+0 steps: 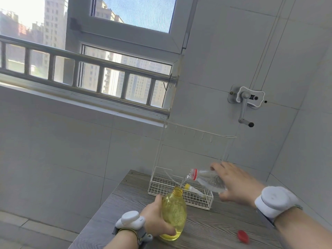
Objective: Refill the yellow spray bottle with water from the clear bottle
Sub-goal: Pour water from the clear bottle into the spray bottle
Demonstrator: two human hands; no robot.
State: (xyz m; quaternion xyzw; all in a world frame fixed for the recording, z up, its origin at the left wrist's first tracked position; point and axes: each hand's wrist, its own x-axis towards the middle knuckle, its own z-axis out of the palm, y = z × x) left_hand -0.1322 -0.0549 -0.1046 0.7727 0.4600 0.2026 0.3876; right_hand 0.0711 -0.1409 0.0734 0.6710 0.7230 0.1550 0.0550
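A white wire basket [161,187] and red cap [242,236] flank the open yellow spray bottle [173,214], gripped by the left hand [156,220], while the right hand [237,184] clasps the tilted clear bottle [208,179].

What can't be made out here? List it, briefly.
- Spray head, head view: it lies in the wire basket; the mesh and its small size hide the nozzle details.
- Clear bottle: the right hand covers its base, so the water left is unclear.
- Yellow bottle: the left hand hides its near side; fill level is uncertain.
- Table: cut off by the bottom edge.
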